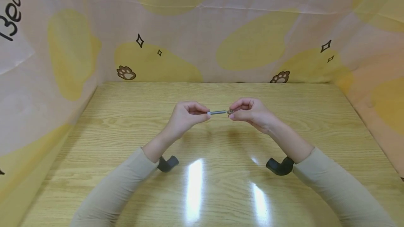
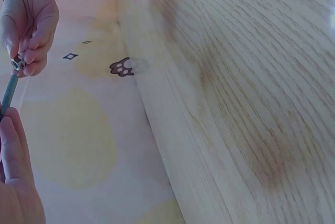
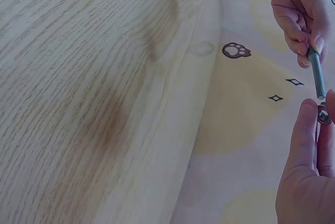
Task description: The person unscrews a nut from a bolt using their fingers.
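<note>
My left hand [image 1: 188,114] pinches a grey threaded bolt [image 1: 217,112] at its head end between thumb and fingers. The shank lies nearly level and points at my right hand [image 1: 252,113], which holds a small shiny metal nut [image 1: 230,111] between thumb and fingertips. In the right wrist view the bolt's tip [image 3: 321,96] is right at the nut [image 3: 324,114], roughly in line with its hole. The left wrist view has the nut [image 2: 18,63] just beyond the end of the bolt [image 2: 9,94]. Fingers cover the bolt's head.
Both hands are above a wood-grain table [image 1: 126,143] with glossy light reflections near its front. Printed cloth [image 1: 176,34] hangs along the back and both sides. Black curved pieces [image 1: 168,164] jut inward beside each wrist.
</note>
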A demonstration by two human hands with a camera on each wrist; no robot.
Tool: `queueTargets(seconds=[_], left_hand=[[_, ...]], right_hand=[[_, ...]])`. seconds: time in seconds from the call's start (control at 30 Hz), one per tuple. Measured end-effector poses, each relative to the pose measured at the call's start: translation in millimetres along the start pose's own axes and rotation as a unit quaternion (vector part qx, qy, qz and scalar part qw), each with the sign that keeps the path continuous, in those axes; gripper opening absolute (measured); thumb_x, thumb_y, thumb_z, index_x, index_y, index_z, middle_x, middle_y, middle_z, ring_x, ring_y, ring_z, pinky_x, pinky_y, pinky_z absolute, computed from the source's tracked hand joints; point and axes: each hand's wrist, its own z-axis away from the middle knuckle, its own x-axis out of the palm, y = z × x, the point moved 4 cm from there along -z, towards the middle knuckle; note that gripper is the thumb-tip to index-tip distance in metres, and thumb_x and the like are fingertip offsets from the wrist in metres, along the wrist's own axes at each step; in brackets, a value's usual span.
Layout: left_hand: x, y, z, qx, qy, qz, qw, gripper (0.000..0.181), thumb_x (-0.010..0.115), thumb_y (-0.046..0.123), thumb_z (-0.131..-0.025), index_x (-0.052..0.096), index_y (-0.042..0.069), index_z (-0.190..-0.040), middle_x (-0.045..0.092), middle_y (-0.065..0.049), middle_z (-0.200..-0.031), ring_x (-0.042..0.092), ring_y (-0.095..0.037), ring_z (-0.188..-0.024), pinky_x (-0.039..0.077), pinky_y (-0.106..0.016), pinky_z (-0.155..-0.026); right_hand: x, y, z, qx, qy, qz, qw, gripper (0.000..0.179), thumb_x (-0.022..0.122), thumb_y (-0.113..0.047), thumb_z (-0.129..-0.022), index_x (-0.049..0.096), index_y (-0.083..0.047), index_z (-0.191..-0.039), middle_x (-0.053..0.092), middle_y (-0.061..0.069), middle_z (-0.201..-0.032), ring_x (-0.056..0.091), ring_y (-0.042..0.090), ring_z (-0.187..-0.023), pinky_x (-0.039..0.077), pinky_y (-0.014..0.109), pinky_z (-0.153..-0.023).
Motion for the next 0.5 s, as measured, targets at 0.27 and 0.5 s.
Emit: queueTargets(seconds=[0.27,0.5], left_hand=[[-4.2,-2.7,-3.0,-0.001,0.001,-0.016,0.9999,0.015,0.070,-0.003,-0.079,0.066,-0.008,-0.092,0.067,-0.014,-0.094,0.066,-0.017,-0.079,0.055,-0.030,-0.076],[-11.5,-12.2,-7.3,-0.009,-0.004,-0.045,0.9989,0.012,0.072,0.002,-0.080,0.068,-0.003,-0.090,0.067,-0.011,-0.093,0.065,-0.018,-0.078,0.055,-0.029,-0.074]], right_hand=[[-7.5,2.9,1.5,0.010,0.015,0.032,0.9993,0.021,0.063,0.012,-0.079,0.064,-0.010,-0.080,0.068,0.002,-0.080,0.065,0.014,-0.076,0.054,0.026,-0.078],[-14.5,10.1,-1.2,0.013,0.029,0.094,0.9951,0.017,0.068,0.006,-0.077,0.064,-0.011,-0.076,0.069,0.001,-0.081,0.065,0.015,-0.079,0.053,0.027,-0.080]])
